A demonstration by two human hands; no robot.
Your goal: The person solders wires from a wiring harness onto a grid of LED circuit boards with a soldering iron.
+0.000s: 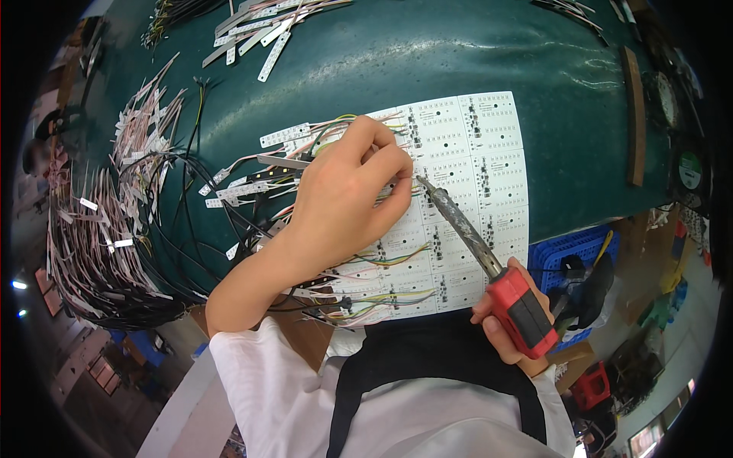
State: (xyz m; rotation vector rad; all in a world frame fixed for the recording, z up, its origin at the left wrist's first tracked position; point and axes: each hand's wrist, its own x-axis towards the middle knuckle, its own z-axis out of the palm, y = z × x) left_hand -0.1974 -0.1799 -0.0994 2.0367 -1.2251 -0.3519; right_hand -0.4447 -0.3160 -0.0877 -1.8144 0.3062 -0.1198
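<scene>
My right hand [504,340] is wrapped round the red and black handle of a soldering iron [467,229]. The iron's tip points up and left, beside the fingertips of my left hand [347,183]. That hand is closed in a pinch over a white circuit board panel [504,248]; what lies between its fingers is hidden. Rows of small black components run across the panel. Coloured wires [401,258] are attached along its left and lower parts. Small white light strips [284,136] on wires lie left of my left hand.
A green mat [573,145] covers the table. Bundles of wired strips [99,229] are heaped at the left, and more strips [259,34] lie at the far side. A wooden bar [634,114] lies on the right. Beyond the table's right edge sits a blue crate [561,256].
</scene>
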